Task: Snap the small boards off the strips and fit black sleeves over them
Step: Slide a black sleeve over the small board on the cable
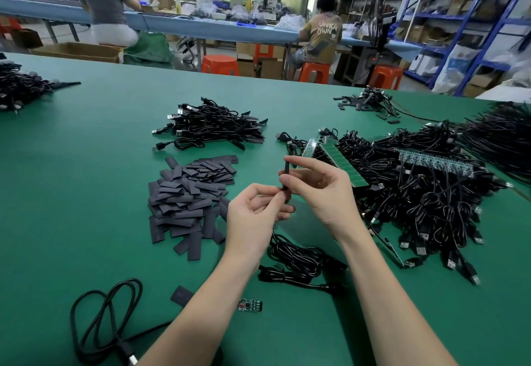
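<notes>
from the head camera we see our right hand (319, 193) pinching a black sleeve (286, 177) upright between thumb and forefinger, above the green table (86, 193). our left hand (255, 216) pinches its lower end, where a black cable (296, 259) drops to a coil on the table. the pile of loose sleeves (186, 199) lies just left of the hands; the green board strips (339, 161) sit among cables to the right. one small board (250, 305) lies beside our left forearm.
</notes>
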`<action>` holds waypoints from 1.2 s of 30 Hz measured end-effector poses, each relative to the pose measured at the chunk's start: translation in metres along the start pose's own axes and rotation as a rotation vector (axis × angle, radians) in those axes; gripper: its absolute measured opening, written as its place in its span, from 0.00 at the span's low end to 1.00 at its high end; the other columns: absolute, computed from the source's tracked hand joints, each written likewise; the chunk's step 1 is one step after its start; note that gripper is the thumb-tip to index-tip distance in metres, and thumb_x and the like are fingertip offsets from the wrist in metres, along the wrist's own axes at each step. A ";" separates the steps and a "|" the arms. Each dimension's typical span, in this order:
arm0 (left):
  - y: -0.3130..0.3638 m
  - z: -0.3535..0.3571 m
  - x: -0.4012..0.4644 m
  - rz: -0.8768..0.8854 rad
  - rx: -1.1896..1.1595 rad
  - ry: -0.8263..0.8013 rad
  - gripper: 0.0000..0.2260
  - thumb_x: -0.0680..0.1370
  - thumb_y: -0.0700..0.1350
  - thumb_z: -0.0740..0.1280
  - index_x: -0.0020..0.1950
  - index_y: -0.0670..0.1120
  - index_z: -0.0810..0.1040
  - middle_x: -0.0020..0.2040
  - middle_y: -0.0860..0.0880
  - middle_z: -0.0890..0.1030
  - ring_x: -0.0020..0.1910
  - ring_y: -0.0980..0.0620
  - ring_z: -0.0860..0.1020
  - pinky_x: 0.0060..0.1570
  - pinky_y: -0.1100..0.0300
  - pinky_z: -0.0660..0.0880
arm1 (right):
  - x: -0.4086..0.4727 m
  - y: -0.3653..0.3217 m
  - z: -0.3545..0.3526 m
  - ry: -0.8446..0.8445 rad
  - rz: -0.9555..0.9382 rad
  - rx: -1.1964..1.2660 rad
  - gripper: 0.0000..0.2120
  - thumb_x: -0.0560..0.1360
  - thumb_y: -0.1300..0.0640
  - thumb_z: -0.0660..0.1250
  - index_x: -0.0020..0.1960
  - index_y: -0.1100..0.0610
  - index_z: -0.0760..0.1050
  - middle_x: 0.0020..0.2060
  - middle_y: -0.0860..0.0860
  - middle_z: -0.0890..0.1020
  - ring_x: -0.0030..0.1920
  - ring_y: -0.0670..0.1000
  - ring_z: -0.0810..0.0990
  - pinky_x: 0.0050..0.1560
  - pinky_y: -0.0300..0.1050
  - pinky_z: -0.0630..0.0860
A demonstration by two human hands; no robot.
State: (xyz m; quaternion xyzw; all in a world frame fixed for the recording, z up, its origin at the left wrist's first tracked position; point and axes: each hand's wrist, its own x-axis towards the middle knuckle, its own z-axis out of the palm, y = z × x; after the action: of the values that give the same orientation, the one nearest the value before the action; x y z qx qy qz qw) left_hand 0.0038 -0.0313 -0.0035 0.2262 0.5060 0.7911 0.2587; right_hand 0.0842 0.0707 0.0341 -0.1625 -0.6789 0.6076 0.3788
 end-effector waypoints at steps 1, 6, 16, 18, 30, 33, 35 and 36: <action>0.000 0.000 0.000 -0.001 0.006 -0.001 0.03 0.77 0.34 0.72 0.46 0.37 0.79 0.40 0.37 0.85 0.34 0.48 0.84 0.35 0.64 0.79 | 0.000 0.000 0.000 0.004 0.002 0.000 0.15 0.72 0.67 0.77 0.52 0.49 0.86 0.43 0.54 0.88 0.43 0.49 0.86 0.47 0.39 0.81; 0.001 -0.001 -0.001 0.011 0.019 -0.010 0.02 0.77 0.35 0.72 0.46 0.39 0.79 0.39 0.41 0.86 0.35 0.49 0.84 0.36 0.64 0.79 | 0.000 0.000 0.000 -0.003 -0.009 -0.009 0.16 0.73 0.66 0.75 0.54 0.48 0.85 0.43 0.56 0.88 0.41 0.51 0.86 0.48 0.43 0.82; 0.000 -0.001 -0.001 0.010 0.046 -0.014 0.02 0.77 0.35 0.72 0.46 0.39 0.80 0.40 0.42 0.86 0.36 0.48 0.85 0.36 0.64 0.78 | 0.001 -0.002 -0.004 -0.005 0.005 -0.001 0.14 0.73 0.68 0.76 0.53 0.52 0.85 0.45 0.55 0.88 0.46 0.51 0.87 0.46 0.39 0.81; 0.000 -0.001 -0.001 0.012 0.053 -0.015 0.02 0.77 0.34 0.72 0.46 0.39 0.80 0.40 0.42 0.86 0.36 0.48 0.85 0.36 0.64 0.78 | 0.001 -0.002 -0.005 -0.004 0.006 0.000 0.14 0.72 0.68 0.76 0.53 0.53 0.85 0.45 0.55 0.88 0.46 0.51 0.87 0.46 0.40 0.81; 0.000 -0.001 -0.001 0.021 0.057 -0.018 0.02 0.78 0.33 0.70 0.46 0.38 0.79 0.40 0.41 0.86 0.35 0.50 0.84 0.35 0.65 0.78 | 0.000 0.001 -0.006 0.003 0.024 0.028 0.13 0.73 0.68 0.75 0.55 0.55 0.85 0.45 0.57 0.88 0.45 0.53 0.87 0.47 0.44 0.82; -0.001 -0.001 -0.001 0.018 0.074 -0.032 0.02 0.78 0.34 0.70 0.47 0.39 0.79 0.40 0.42 0.86 0.35 0.49 0.84 0.35 0.64 0.78 | 0.001 0.001 -0.007 0.013 0.038 0.041 0.13 0.73 0.69 0.75 0.55 0.57 0.85 0.44 0.58 0.87 0.44 0.53 0.86 0.46 0.44 0.83; -0.001 -0.001 0.000 0.012 0.078 -0.045 0.01 0.79 0.35 0.70 0.47 0.39 0.79 0.40 0.42 0.86 0.35 0.49 0.84 0.36 0.64 0.78 | 0.002 0.002 -0.006 0.042 0.051 0.055 0.13 0.73 0.68 0.75 0.57 0.58 0.84 0.43 0.61 0.86 0.42 0.53 0.85 0.47 0.48 0.83; -0.002 -0.001 0.000 0.005 0.080 -0.057 0.01 0.80 0.36 0.69 0.48 0.39 0.79 0.41 0.42 0.86 0.35 0.49 0.84 0.36 0.64 0.78 | 0.003 0.001 -0.006 0.071 0.060 0.078 0.14 0.74 0.67 0.75 0.58 0.58 0.83 0.43 0.62 0.85 0.42 0.53 0.84 0.47 0.48 0.83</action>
State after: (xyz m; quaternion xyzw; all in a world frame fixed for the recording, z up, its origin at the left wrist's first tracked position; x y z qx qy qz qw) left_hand 0.0030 -0.0313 -0.0056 0.2600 0.5292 0.7641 0.2617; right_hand 0.0860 0.0771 0.0335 -0.1897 -0.6357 0.6385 0.3902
